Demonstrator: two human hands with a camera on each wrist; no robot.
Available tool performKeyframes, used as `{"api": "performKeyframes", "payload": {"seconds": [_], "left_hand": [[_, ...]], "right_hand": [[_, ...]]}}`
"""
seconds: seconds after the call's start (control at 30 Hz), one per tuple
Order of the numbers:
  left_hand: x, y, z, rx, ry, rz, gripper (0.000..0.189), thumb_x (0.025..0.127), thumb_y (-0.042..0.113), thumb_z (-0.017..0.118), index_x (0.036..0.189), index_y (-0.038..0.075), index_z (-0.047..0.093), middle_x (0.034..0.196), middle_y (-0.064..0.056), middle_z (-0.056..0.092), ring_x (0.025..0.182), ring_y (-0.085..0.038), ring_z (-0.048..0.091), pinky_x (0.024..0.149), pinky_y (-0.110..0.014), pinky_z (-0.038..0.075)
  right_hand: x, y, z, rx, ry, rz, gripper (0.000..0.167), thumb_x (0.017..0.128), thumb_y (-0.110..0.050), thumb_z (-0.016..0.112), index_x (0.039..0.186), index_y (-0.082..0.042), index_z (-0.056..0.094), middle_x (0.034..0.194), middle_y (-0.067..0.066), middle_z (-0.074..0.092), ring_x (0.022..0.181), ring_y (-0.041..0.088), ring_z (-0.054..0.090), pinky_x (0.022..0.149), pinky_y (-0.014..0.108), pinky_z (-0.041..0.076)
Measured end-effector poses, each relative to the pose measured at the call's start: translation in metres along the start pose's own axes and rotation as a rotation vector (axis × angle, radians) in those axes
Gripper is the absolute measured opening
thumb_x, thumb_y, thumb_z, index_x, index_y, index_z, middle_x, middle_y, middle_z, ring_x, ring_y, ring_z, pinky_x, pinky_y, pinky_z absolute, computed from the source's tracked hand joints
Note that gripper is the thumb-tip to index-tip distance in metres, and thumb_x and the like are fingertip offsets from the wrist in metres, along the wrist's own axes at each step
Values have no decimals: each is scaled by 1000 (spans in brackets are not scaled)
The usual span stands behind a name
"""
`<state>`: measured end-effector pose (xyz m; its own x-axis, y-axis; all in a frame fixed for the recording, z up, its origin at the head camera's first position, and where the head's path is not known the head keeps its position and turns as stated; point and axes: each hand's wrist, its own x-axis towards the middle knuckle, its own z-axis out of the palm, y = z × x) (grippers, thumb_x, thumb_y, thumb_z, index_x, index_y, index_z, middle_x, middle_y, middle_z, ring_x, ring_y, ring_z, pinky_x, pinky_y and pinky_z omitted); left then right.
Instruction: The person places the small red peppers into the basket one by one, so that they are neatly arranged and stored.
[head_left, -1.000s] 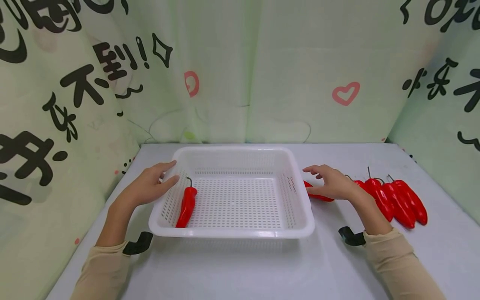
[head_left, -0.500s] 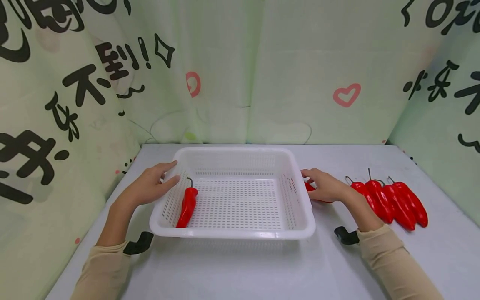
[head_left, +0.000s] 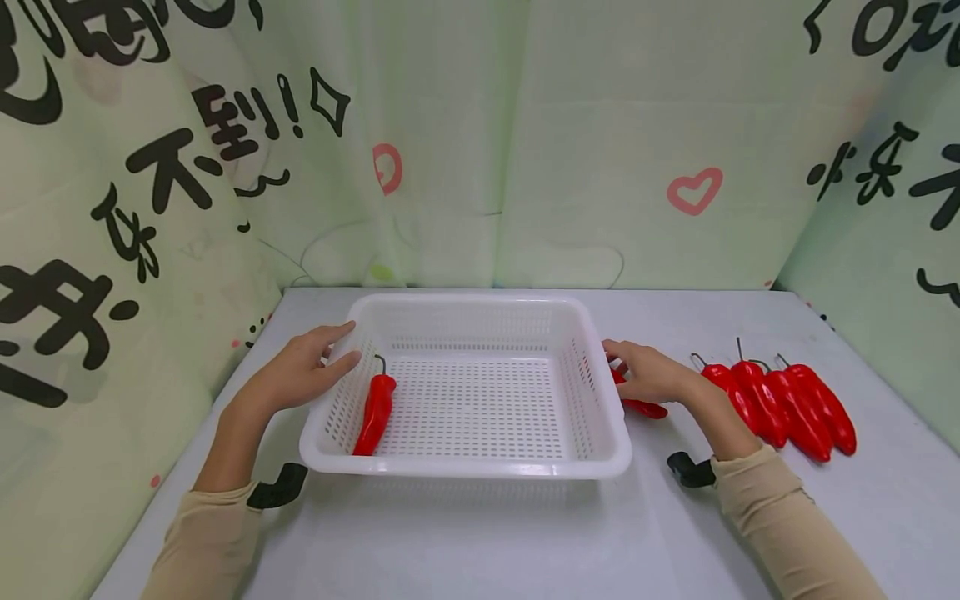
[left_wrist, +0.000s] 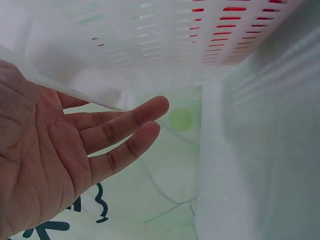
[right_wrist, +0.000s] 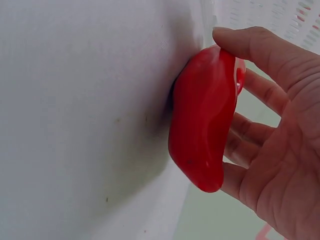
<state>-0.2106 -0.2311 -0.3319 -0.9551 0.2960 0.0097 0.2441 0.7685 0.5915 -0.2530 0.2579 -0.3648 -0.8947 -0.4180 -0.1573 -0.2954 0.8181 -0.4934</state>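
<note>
A white perforated plastic basket (head_left: 465,467) stands mid-table, with one long red pepper (head_left: 375,412) lying inside at its left. My left hand (head_left: 303,371) rests on the basket's left rim, thumb over the rim. In the left wrist view the fingers (left_wrist: 125,155) extend loosely below the rim. Just outside the basket's right wall, my right hand (head_left: 648,373) holds another red pepper (right_wrist: 205,120) between thumb and fingers, near its upper end. That pepper is close over the table, and its tip points down in the right wrist view.
Several red peppers (head_left: 806,408) lie side by side on the white table (head_left: 480,542) to the right, near my right forearm. A pale green curtain (head_left: 585,167) with dark lettering encloses the back and sides.
My right hand has moved slightly left and down onto the pepper beside the basket, its thumb and fingers closing on it. My left hand and the basket have stayed put.
</note>
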Motion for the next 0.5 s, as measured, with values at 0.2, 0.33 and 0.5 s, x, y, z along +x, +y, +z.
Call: {"api": "performKeyframes", "payload": {"seconds": [0.2, 0.33, 0.5], "left_hand": [[0, 0, 0, 4, 2, 1, 67, 103, 29, 60, 156, -3, 36, 145, -29, 51, 119, -46, 58, 89, -56, 58], [0, 0, 0, 5, 4, 4, 67, 103, 29, 61, 156, -3, 36, 145, -29, 51, 119, -46, 58, 89, -56, 58], [1, -2, 0, 6, 1, 8, 66, 103, 29, 60, 156, -3, 36, 146, -29, 50, 119, -46, 57, 90, -56, 58]], "right_hand": [[1, 1, 1, 7, 5, 11, 59, 82, -31, 84, 130, -14, 55, 128, 19, 61, 109, 36, 64, 83, 53, 61], [0, 2, 1, 7, 14, 21, 63, 82, -31, 85, 133, -13, 53, 127, 20, 62, 108, 35, 64, 83, 52, 61], [-4, 3, -4, 8, 43, 36, 73, 83, -31, 84, 143, -10, 48, 129, 22, 60, 110, 37, 62, 81, 49, 62]]}}
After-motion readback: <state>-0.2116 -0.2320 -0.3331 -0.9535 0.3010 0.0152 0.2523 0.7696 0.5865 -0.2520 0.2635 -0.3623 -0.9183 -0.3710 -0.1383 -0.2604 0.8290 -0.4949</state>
